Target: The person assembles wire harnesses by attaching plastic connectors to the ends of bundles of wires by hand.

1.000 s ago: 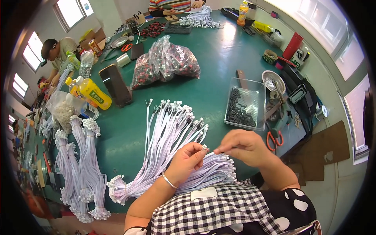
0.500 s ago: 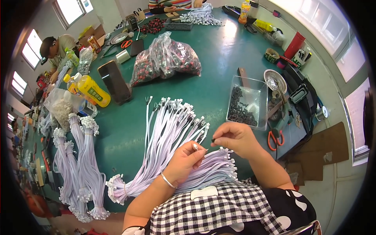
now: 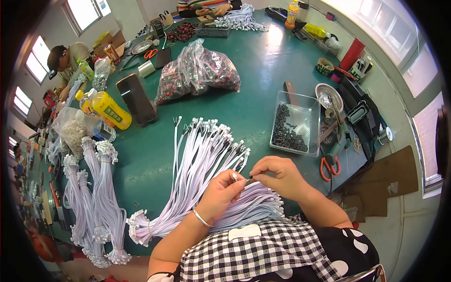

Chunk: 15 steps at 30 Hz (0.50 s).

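Note:
My left hand (image 3: pixel 224 191) is closed in a pinch on the end of a white cable, its small white connector (image 3: pixel 234 176) showing above the fingers. Between thumb and forefinger, my right hand (image 3: pixel 277 176) pinches a small black sleeve (image 3: pixel 250 178) right at the cable's tip. Whether the tip sits inside the sleeve is too small to tell. Under both hands lies a large fanned bundle of white flat cables (image 3: pixel 197 164) with white connectors. Beyond my right hand, a clear plastic box (image 3: pixel 307 123) holds many loose black sleeves (image 3: pixel 286 131).
More tied cable bundles (image 3: pixel 105 192) hang over the table's left side. Around the green table (image 3: pixel 256 70) are a phone (image 3: pixel 136 99), yellow bottles (image 3: pixel 110 109), a bag of red and black parts (image 3: pixel 202 73), and orange-handled scissors (image 3: pixel 330 168). Two other people sit at the far side and left.
My right hand has moved left and slightly down, bringing the black sleeve to the cable end in my left hand. The left hand has barely moved.

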Available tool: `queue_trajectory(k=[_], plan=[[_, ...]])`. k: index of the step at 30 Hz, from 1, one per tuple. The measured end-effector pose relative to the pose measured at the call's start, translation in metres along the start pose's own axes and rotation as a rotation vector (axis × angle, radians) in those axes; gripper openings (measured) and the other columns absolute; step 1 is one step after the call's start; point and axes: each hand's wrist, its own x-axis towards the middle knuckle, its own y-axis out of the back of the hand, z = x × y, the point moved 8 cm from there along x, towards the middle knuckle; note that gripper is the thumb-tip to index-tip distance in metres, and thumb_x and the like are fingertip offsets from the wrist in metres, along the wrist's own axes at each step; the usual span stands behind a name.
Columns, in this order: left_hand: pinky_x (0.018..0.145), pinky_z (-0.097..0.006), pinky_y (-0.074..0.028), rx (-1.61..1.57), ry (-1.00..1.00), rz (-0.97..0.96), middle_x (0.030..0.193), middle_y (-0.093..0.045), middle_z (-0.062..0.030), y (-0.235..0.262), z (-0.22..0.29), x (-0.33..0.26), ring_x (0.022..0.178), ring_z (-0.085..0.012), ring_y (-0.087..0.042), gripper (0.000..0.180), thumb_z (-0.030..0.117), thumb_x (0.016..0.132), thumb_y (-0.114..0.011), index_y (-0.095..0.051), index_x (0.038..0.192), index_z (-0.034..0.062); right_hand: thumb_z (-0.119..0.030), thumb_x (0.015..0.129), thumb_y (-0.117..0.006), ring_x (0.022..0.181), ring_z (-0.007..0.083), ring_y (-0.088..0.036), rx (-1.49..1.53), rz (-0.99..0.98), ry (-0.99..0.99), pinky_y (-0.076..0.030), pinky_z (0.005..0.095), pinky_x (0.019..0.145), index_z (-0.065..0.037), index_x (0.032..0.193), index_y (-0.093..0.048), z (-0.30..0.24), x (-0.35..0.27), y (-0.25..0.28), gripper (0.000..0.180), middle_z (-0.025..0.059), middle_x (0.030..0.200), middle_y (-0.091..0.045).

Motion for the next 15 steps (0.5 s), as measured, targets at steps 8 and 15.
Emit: queue_trajectory(k=[8, 15], plan=[[0.049, -0.016, -0.036, -0.011, -0.020, -0.004, 0.073, -0.053, 0.0014, 0.000, 0.002, 0.001, 0.056, -0.0040, -0.044, 0.005, 0.010, 0.089, -0.058, -0.055, 0.088, 0.0067, -0.001, 0.077, -0.066, 0.071, 0.0138, -0.062, -0.003, 0.010, -0.005, -0.049, 0.0243, 0.062, -0.001, 0.086, -0.065, 0.000, 0.000, 0.000, 0.009, 0.0064, 0.080, -0.064], [0.049, -0.017, -0.036, -0.020, -0.016, -0.002, 0.073, -0.053, 0.0014, 0.001, 0.000, 0.002, 0.056, -0.0043, -0.045, 0.005, 0.009, 0.088, -0.059, -0.054, 0.089, 0.0063, -0.002, 0.077, -0.067, 0.071, 0.0155, -0.062, -0.048, 0.001, 0.051, -0.049, 0.0251, 0.062, -0.003, 0.086, -0.065, -0.008, 0.002, -0.003, 0.009, 0.0065, 0.080, -0.064]])
